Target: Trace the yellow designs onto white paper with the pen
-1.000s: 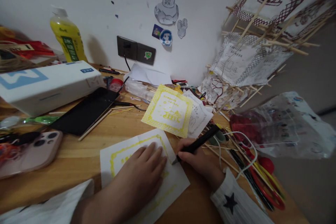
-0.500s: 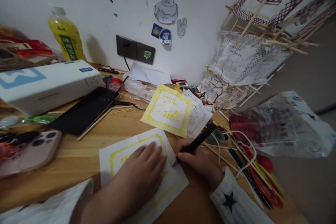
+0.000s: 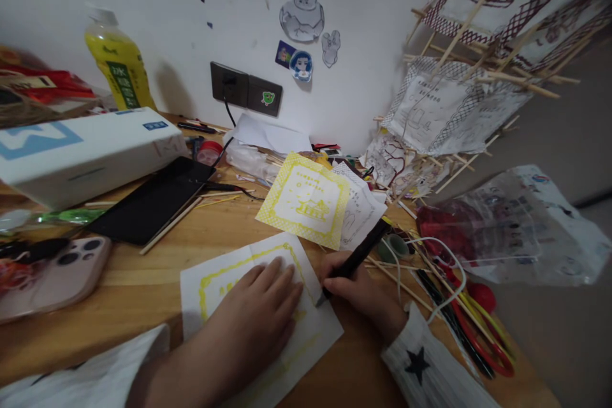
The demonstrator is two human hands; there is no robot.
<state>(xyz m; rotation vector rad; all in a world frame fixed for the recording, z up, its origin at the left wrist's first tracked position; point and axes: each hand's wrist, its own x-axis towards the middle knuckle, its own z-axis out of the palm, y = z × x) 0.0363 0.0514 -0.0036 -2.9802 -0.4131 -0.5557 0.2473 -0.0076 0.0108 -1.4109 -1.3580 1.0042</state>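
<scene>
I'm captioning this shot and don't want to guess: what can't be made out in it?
Head view: the middle of the white paper sheet with a drawn yellow border, covered by the bare left hand.
Head view: that sheet's near end, cut off by the bottom edge.
Head view: the pale pink phone's left end, cut off by the left edge.
Head view: what the grey-crosshatched white paper panel says, too small and blurred.

left hand (image 3: 261, 309) flat on yellow-bordered paper (image 3: 318, 326), black marker (image 3: 359, 255) in right hand (image 3: 356, 291)
</scene>
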